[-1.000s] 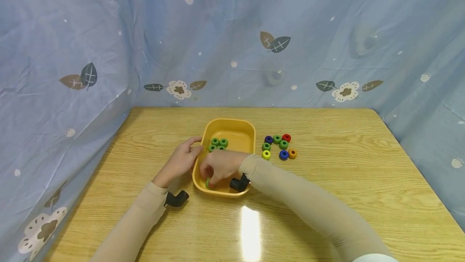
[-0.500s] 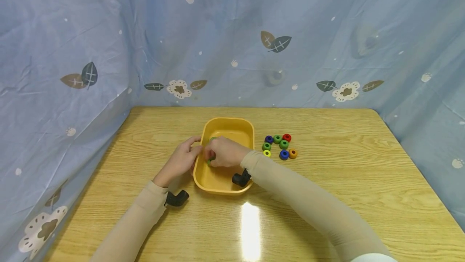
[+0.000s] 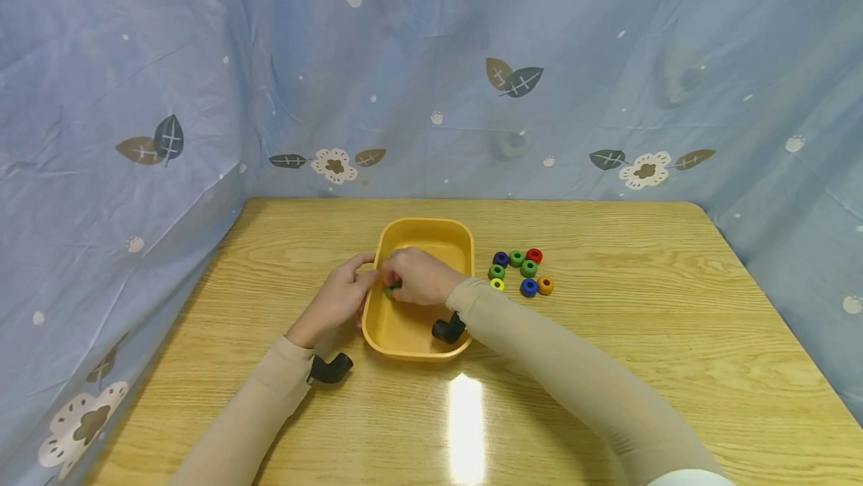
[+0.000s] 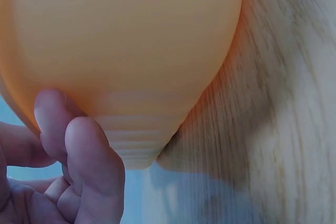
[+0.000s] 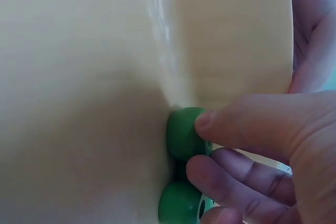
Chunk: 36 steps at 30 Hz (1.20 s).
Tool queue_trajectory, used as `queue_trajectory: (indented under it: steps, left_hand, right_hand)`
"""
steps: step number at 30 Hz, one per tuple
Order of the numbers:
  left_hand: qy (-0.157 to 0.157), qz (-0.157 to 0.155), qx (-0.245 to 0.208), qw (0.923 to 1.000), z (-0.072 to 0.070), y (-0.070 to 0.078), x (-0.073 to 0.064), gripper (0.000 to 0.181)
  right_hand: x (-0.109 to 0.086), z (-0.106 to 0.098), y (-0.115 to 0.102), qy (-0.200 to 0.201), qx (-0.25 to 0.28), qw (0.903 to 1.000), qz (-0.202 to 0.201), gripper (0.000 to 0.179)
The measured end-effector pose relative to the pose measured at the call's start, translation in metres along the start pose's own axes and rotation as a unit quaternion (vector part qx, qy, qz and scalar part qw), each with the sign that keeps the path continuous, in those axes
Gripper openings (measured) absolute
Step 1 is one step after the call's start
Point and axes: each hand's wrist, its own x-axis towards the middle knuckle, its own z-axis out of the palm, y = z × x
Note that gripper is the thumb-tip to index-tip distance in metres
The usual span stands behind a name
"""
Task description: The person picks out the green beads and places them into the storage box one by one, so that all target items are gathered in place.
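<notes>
A yellow plastic bin (image 3: pixel 404 340) stands on the table, and my left hand (image 3: pixel 340 295) grips its left rim. In the left wrist view, my fingers (image 4: pixel 94 156) curl at the edge of the bin's outer wall (image 4: pixel 131 35). My right hand (image 3: pixel 421 276) reaches inside, along the left wall. The right wrist view shows its thumb and fingers pinching a green ring-shaped bead (image 5: pixel 184 135). Right beside it sits a second green bead (image 5: pixel 178 203), with a fingertip at its holed face. The other beads at that side of the bin are hidden behind my right hand.
Right of the bin, several loose beads lie on the table, among them a red bead (image 3: pixel 534 255), a blue bead (image 3: pixel 529 287), an orange bead (image 3: pixel 546 285) and a yellow bead (image 3: pixel 497 285). A patterned blue cloth (image 3: pixel 431 96) hangs behind the table's far edge.
My right hand has moved from the bin's near left corner farther back along the left wall, taking a green bead along and covering the beads there. My left hand keeps its grip on the rim.
</notes>
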Motion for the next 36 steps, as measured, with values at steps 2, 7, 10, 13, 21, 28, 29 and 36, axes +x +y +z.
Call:
queue_trajectory:
  steps: [2,7,10,13,21,28,29,36]
  left_hand:
    - [0.001,-0.001,-0.001,1.0,0.0,0.0,0.0,0.05]
    - [0.004,-0.005,-0.004,1.0,0.001,0.002,-0.001,0.05]
    - [0.005,-0.007,-0.006,0.9999,0.001,0.003,-0.001,0.05]
    - [0.006,-0.013,-0.01,0.9998,0.001,0.004,-0.002,0.05]
    - [0.016,-0.025,-0.018,0.9994,0.002,0.002,0.0,0.051]
    - [0.022,-0.027,-0.019,0.9992,0.002,0.001,0.001,0.049]
    - [0.023,-0.027,-0.019,0.9992,0.002,0.001,0.001,0.049]
    - [0.027,-0.026,-0.021,0.9991,0.003,0.002,0.001,0.048]
  right_hand:
    - [0.0,-0.001,0.0,0.0,0.006,1.0,0.004,0.007]
    - [-0.003,-0.005,0.001,0.006,0.027,0.9993,0.025,0.007]
    - [-0.005,-0.01,0.002,0.019,0.037,0.9984,0.039,0.014]
    - [-0.008,-0.017,0.003,0.036,0.051,0.9969,0.048,0.02]
    - [-0.022,-0.039,0.008,0.073,0.078,0.9932,0.046,0.024]
    - [-0.039,-0.048,0.012,0.089,0.093,0.9898,0.062,0.027]
    - [-0.042,-0.049,0.013,0.09,0.097,0.9892,0.064,0.027]
    - [-0.065,-0.054,0.017,0.115,0.112,0.9833,0.086,0.026]
